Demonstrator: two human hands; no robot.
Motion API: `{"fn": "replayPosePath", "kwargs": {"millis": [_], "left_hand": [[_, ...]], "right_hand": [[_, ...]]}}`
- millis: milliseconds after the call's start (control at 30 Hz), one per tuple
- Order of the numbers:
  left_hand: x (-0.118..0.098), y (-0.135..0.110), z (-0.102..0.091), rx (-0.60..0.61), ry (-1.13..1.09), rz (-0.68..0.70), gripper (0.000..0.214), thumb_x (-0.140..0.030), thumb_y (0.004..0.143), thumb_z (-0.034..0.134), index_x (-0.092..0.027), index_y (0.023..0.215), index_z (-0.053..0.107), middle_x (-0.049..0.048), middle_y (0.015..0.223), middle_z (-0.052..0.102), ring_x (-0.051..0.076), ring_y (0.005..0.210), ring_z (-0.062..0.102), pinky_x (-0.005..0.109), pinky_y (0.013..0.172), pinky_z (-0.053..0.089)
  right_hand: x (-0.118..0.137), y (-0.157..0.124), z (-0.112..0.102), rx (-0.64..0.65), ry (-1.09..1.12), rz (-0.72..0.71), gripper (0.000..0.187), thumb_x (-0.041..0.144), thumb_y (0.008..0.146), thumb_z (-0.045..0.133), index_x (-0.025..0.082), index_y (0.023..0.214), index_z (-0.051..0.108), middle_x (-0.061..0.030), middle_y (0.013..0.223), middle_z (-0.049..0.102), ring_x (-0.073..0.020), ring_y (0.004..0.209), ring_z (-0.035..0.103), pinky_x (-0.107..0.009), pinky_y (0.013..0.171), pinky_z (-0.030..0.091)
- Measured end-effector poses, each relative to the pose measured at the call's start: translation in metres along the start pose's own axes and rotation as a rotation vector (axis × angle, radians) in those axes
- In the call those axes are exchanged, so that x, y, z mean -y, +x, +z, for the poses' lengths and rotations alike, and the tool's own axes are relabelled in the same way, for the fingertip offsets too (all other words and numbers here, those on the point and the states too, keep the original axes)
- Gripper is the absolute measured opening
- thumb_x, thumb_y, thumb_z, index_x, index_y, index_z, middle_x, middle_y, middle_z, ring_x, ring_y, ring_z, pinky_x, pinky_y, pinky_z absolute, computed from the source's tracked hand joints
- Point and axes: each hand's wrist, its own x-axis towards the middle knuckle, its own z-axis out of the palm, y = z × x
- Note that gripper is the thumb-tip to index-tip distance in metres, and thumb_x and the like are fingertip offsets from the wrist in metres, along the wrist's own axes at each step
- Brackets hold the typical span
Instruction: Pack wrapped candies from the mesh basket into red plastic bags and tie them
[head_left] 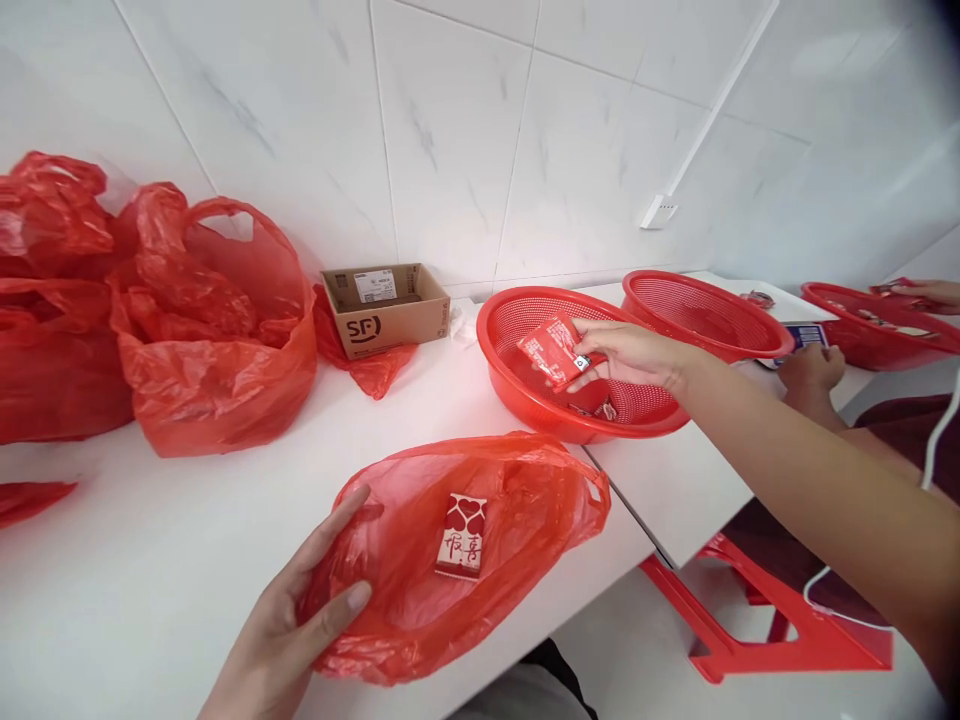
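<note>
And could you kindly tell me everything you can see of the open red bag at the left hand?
The red bag looks like thin, crinkled, translucent plastic. It lies on the white table, near the front edge, mouth spread wide, with a loop handle showing at its right end. The left hand, thumb and index finger apart, touches its left side; whether it pinches the film is unclear. A small red-and-cream packet with heart shapes lies inside.

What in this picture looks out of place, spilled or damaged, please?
Nothing looks spilled or plainly damaged. One small oddity: beyond the open bag, the box seems to sit partly on loose red plastic, which sticks out in front as if caught underneath.
</note>
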Motion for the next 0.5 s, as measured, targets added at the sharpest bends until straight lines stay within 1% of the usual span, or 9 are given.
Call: {"fn": "replayPosePath", "kwargs": {"millis": [100,167,233,300,333,400,433,467,500], "left_hand": [[-0.001,0.000,0.003,0.002,-0.045,0.019,0.066,-0.042,0.072,0.077,-0.038,0.135,0.056,-0.0006,0.149,0.048,0.031,0.135,0.045,0.026,0.094,0.053],[-0.002,0.000,0.004,0.014,-0.072,0.043,0.068,-0.040,0.074,0.076,-0.038,0.138,0.053,0.0005,0.151,0.046,0.030,0.134,0.046,0.026,0.095,0.052],[-0.002,0.000,0.003,0.024,-0.080,0.059,0.071,-0.039,0.075,0.076,-0.037,0.141,0.050,0.0022,0.153,0.043,0.031,0.133,0.048,0.029,0.096,0.052],[-0.002,-0.001,0.002,0.027,-0.071,0.071,0.073,-0.038,0.076,0.075,-0.034,0.143,0.047,0.0041,0.154,0.041,0.032,0.132,0.049,0.031,0.097,0.051],[-0.001,-0.001,0.001,0.026,-0.066,0.076,0.073,-0.038,0.076,0.075,-0.033,0.144,0.046,0.0048,0.154,0.040,0.032,0.133,0.048,0.032,0.097,0.051],[-0.001,-0.001,0.000,0.019,-0.059,0.085,0.074,-0.037,0.077,0.075,-0.032,0.144,0.045,0.0052,0.155,0.039,0.032,0.134,0.046,0.031,0.097,0.052],[-0.001,-0.002,0.000,0.012,-0.060,0.091,0.074,-0.037,0.077,0.075,-0.032,0.144,0.045,0.0051,0.155,0.039,0.032,0.135,0.046,0.031,0.097,0.051],[0.000,-0.002,-0.001,0.005,-0.063,0.095,0.074,-0.037,0.076,0.075,-0.033,0.144,0.046,0.0049,0.155,0.039,0.032,0.135,0.045,0.031,0.097,0.051],[0.000,-0.002,-0.001,0.000,-0.067,0.100,0.074,-0.037,0.075,0.076,-0.033,0.143,0.047,0.0045,0.155,0.040,0.032,0.135,0.045,0.031,0.097,0.051]], "right_hand": [[0.012,-0.014,0.046,0.148,0.042,-0.030,0.029,0.017,0.083,0.054,0.024,0.111,0.058,-0.0011,0.091,0.065,-0.0177,0.081,0.066,-0.035,0.072,0.060],[0.011,-0.021,0.080,0.282,-0.052,-0.026,0.031,0.021,0.085,0.054,0.025,0.116,0.058,-0.0014,0.095,0.066,-0.0183,0.083,0.067,-0.034,0.073,0.059],[0.002,-0.024,0.113,0.361,-0.286,-0.051,0.032,0.026,0.088,0.054,0.026,0.119,0.058,-0.0026,0.102,0.068,-0.0193,0.088,0.067,-0.033,0.077,0.056],[-0.012,-0.026,0.142,0.367,-0.570,-0.105,0.038,0.028,0.089,0.052,0.028,0.128,0.056,-0.0048,0.112,0.067,-0.0219,0.097,0.066,-0.034,0.083,0.053],[-0.019,-0.026,0.152,0.379,-0.684,-0.131,0.044,0.029,0.089,0.053,0.029,0.134,0.052,-0.0061,0.120,0.065,-0.0241,0.103,0.064,-0.036,0.087,0.051],[-0.024,-0.028,0.164,0.425,-0.798,-0.179,0.054,0.031,0.090,0.054,0.031,0.143,0.043,-0.0074,0.135,0.059,-0.0276,0.116,0.058,-0.040,0.095,0.047],[-0.022,-0.028,0.163,0.441,-0.799,-0.208,0.055,0.033,0.091,0.053,0.032,0.145,0.041,-0.0067,0.138,0.056,-0.0277,0.120,0.056,-0.041,0.097,0.046],[-0.017,-0.029,0.158,0.429,-0.775,-0.242,0.053,0.034,0.092,0.052,0.034,0.144,0.042,-0.0055,0.138,0.056,-0.0268,0.120,0.056,-0.041,0.098,0.045],[-0.010,-0.028,0.149,0.381,-0.739,-0.275,0.048,0.036,0.094,0.050,0.034,0.141,0.046,-0.0043,0.135,0.059,-0.0254,0.118,0.058,-0.040,0.097,0.046]]}}
